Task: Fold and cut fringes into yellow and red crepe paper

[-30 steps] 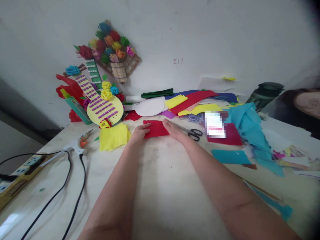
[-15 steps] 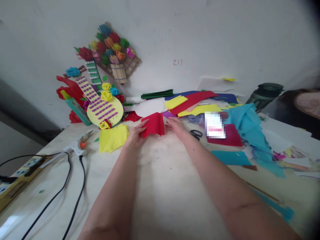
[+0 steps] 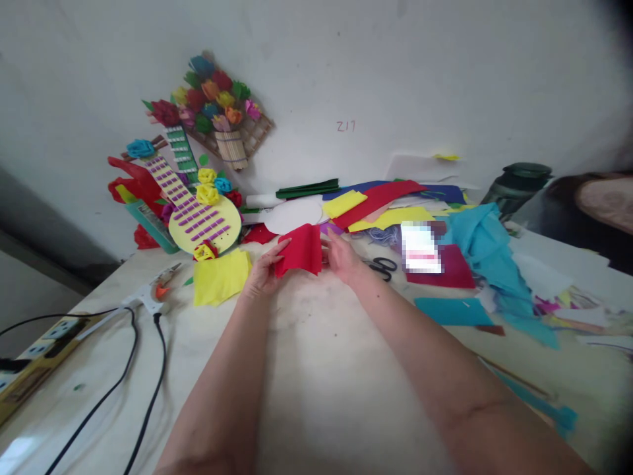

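White plaster wall (image 3: 469, 72) behind, scuffed, small red mark "Z17" (image 3: 346, 125) written on it. Pale counter (image 3: 316, 382) butts straight against the wall, surface stained and smudged. Dark grey band (image 3: 39, 224) low on the left beyond the counter edge, can't tell what it is. Light soft and even, bright patch on the near counter

Pale table (image 3: 316, 369) with yellow paper (image 3: 220, 277), scissors (image 3: 380, 266), glue gun (image 3: 153, 293).
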`<state>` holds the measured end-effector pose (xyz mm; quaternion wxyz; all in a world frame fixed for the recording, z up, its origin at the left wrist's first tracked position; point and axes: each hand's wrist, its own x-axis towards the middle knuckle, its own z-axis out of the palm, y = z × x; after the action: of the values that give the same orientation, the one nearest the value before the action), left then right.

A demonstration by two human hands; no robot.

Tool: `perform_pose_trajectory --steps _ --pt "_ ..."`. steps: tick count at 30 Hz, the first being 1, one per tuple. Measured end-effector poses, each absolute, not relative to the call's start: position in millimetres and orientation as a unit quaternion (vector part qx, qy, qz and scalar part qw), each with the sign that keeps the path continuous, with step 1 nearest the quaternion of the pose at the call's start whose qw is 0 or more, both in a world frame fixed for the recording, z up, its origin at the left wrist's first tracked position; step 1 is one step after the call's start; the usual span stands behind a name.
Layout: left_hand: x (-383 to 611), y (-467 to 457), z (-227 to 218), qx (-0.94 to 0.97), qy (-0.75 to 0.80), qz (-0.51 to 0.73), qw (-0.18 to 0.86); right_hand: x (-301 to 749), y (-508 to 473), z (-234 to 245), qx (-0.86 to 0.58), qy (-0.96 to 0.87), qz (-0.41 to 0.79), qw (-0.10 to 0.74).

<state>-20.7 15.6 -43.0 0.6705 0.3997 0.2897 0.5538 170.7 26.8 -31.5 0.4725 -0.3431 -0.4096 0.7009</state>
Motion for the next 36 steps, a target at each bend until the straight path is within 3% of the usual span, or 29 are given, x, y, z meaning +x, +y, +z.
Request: perform_pose_trajectory --steps 10,18,24,30,36 --pt "-19.4 17.9 -42.1 0.362 0.340 0.574 0.651 167.9 28.1 -34.6 -0.366 -0.363 0.654 0.553" --pt "-17.7 18.9 -44.8 0.379 0.364 0.574 0.627 163.5 30.9 -40.2 -0.424 -0.393 0.535 0.617" --pt "-15.0 19.4 -46.5 0.416 0.377 0.549 0.619 167.4 28.5 -36.9 -0.434 -0.372 0.567 0.594" --pt "-10.7 23.2 -51.4 0.491 0.444 0.510 0.550 171.3 36.4 -46.0 -0.508 -0.410 0.499 0.571" --pt "-10.9 23.3 -52.1 0.531 0.462 0.464 0.538 174.7 35.5 -44.1 -0.607 -0.494 0.414 0.466"
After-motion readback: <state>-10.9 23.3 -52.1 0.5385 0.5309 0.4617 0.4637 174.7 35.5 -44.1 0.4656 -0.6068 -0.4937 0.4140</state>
